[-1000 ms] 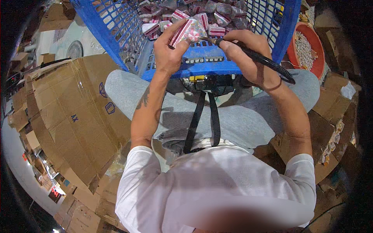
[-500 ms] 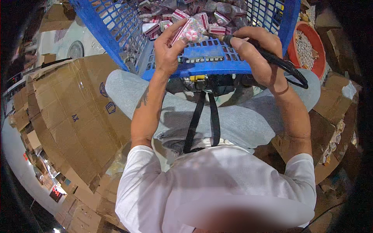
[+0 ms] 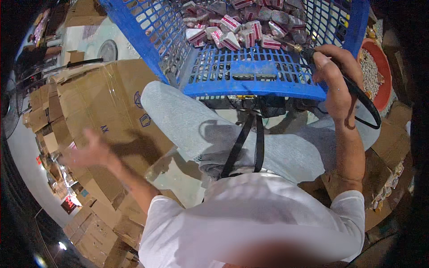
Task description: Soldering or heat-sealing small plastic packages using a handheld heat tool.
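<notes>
My right hand (image 3: 337, 73) grips a soldering iron (image 3: 307, 52) with a black handle, a thin metal tip and a thick black cord. Its tip points left over the front of a blue plastic basket (image 3: 250, 89). Inside the basket lie many small clear packets (image 3: 230, 23) with white and dark pink stripes. Off to the left, my left hand (image 3: 91, 149) is stretched out above the cardboard, smeared by motion, thumb and fingers apart. A blurred pinkish bit (image 3: 73, 145) shows at its fingers; I cannot make out whether they touch.
A flattened cardboard box (image 3: 96, 102) covers the floor at left, with more cardboard (image 3: 94, 232) below it. At right stands a red-orange tub (image 3: 386, 85) of small pale pieces. Grey-trousered legs (image 3: 178, 116) lie in front of the basket.
My left hand has left the basket with the pink-and-white packet it held and swung far left and down, its fingers now spread. My right hand still grips the soldering iron. The view has shifted.
</notes>
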The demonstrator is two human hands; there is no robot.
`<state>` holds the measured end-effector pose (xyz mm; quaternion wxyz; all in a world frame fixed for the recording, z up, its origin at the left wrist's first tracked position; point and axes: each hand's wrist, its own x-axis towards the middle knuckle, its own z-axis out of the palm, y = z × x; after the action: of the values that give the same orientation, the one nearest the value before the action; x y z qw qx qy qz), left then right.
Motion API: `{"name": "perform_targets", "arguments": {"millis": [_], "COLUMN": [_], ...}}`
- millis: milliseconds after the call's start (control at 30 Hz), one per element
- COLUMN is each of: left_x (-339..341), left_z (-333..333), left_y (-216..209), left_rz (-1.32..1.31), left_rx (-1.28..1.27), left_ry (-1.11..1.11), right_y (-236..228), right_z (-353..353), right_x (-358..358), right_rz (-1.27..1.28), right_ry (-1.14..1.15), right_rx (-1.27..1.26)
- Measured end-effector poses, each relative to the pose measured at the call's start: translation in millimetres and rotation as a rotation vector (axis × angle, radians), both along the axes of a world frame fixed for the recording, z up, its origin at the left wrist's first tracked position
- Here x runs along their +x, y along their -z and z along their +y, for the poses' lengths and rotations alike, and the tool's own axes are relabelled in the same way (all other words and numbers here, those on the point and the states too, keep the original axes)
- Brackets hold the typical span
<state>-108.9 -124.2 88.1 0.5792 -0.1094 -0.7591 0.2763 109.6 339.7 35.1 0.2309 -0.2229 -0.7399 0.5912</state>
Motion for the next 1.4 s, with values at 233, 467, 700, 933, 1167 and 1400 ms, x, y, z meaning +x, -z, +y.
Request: {"name": "perform_targets", "arguments": {"millis": [233,467,700,933,1167,1400], "left_x": [-83.4,-169.7,-163.6,-62.0,25.5,28.6], "left_z": [237.1,258.5,261.0,235.7,232.9,238.5], "left_y": [216.1,386.7,349.4,229.8,181.3,176.4], "left_rz": [-1.349,-1.003,-1.508,-2.121,-2.03,-1.92], "left_rx": [-0.03,-0.37,0.365,1.564,1.726,1.51], "left_ry": [0.777,0.408,0.533,0.875,1.163,1.37], "right_y": [12.1,9.2,10.1,15.6,21.2,23.2], "right_z": [7.5,9.4,4.0,-4.9,-18.7,-24.2], "right_x": [-15.7,-0.9,-3.7,-15.3,-19.4,-20.4], "right_rz": [-0.087,-0.107,-0.082,0.012,0.009,0.032], "right_ry": [0.046,0.126,0.057,-0.054,-0.231,-0.307], "right_rx": [0.032,0.046,0.005,0.055,0.189,0.266]}}
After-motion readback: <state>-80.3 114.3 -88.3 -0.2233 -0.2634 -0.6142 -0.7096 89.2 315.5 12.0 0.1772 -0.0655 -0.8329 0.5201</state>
